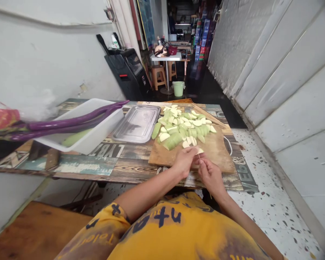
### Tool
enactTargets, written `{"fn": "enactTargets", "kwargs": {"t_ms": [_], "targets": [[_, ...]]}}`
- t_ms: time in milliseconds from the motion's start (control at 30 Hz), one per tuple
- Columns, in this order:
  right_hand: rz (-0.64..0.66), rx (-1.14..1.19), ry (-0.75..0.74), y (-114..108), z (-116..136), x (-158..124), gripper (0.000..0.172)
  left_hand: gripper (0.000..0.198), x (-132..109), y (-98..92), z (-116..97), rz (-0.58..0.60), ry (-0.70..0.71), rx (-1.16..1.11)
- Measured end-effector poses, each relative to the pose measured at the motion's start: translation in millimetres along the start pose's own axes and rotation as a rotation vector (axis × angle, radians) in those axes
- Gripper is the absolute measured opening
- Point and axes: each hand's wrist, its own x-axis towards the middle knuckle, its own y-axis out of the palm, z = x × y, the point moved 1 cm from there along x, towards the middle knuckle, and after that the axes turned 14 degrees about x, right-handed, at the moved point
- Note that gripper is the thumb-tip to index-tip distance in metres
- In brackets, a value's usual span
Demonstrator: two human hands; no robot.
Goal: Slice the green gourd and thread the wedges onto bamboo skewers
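Note:
My left hand (186, 160) is closed on a pale vegetable slice (199, 151) with light green skin, over the near edge of a wooden cutting board (168, 157). Close beside it, my right hand (210, 174) pinches a thin skewer (199, 156) whose tip meets the slice. Whether the tip has gone through cannot be made out. Below the right hand, the stick's other end shows faintly. A heap of similar cut slices (182, 126), cream inside and green outside, covers the far part of the board.
Left of the board lies a clear, shallow rectangular lid or tray (137, 123). Farther left, a white tub (108, 121) holds a green vegetable, with long purple eggplants (70, 122) across it. Thin sticks (208, 115) lie behind the board. A white wall (295, 79) runs along the right.

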Motion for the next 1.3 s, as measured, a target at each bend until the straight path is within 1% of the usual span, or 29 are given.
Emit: {"fn": "enactTargets", "kwargs": {"t_ms": [100,167,233,267,300,333,367,400,433,467,500,567,667,767,867,967,1033,1100,1167,1200,1233,1267,1300], "targets": [[0.002,-0.007,0.003,2,-6,1,0.031,0.012,2,-2.2,12,-0.01,-0.024,0.048],[-0.006,-0.032,-0.013,3,-7,3,0.032,0.019,0,-5.6,17,0.026,0.011,0.096],[-0.012,-0.052,-0.028,2,-7,4,0.032,0.028,-6,-15.6,16,0.05,0.143,0.218],[-0.012,-0.056,-0.03,1,-7,4,0.032,0.033,-10,-24.3,12,0.019,0.247,0.323],[-0.01,-0.057,-0.026,-1,-7,3,0.032,0.038,-14,-35.7,8,-0.063,0.374,0.454],[-0.006,-0.055,-0.019,-2,-8,3,0.032,0.041,-17,-49.0,2,-0.199,0.511,0.607],[0.001,-0.053,-0.011,-3,-8,2,0.032,0.044,-19,-63.2,-4,-0.372,0.647,0.769],[0.011,-0.051,-0.002,-4,-9,2,0.033,0.046,-19,-77.0,-9,-0.519,0.732,0.932],[0.021,-0.048,0.008,-4,-10,2,0.033,0.049,-17,-89.6,-12,-0.622,0.758,1.085],[0.03,-0.042,0.017,-4,-11,1,0.033,0.051,-14,-100.1,-14,-0.662,0.756,1.215],[0.037,-0.034,0.026,-3,-12,1,0.033,0.05,-9,-108.3,-15,-0.659,0.737,1.324],[0.042,-0.022,0.039,-2,-12,2,0.033,0.042,2,-117.9,-15,-0.625,0.694,1.469],[0.055,-0.024,0.04,0,-11,2,0.033,0.033,11,-120.0,-11,-0.622,0.664,1.562],[0.072,-0.023,0.038,0,-11,1,0.032,0.033,12,-117.6,-10,-0.654,0.648,1.586],[0.082,-0.022,0.034,0,-13,0,0.03,0.036,12,-116.2,-12,-0.647,0.616,1.581],[0.082,-0.006,0.044,1,-14,0,0.029,0.037,12,-117.0,-17,-0.621,0.571,1.599],[0.087,0.006,0.061,2,-14,-1,0.03,0.034,10,-119.1,-19,-0.592,0.586,1.614],[0.09,0.02,0.074,2,-12,-2,0.03,0.034,6,-122.5,-23,-0.544,0.614,1.573],[0.113,0.051,0.102,2,-8,-4,0.031,0.038,0,-126.3,-27,-0.527,0.604,1.4],[0.143,0.078,0.126,2,-5,-6,0.032,0.041,-3,-127.6,-30,-0.519,0.587,1.248],[0.184,0.109,0.157,3,-2,-8,0.032,0.043,-6,-128.2,-33,-0.493,0.558,1.055],[0.232,0.139,0.191,3,2,-10,0.033,0.043,-8,-127.7,-36,-0.435,0.512,0.837],[0.28,0.165,0.224,4,6,-12,0.033,0.041,-9,-126.1,-39,-0.349,0.452,0.611]]}}
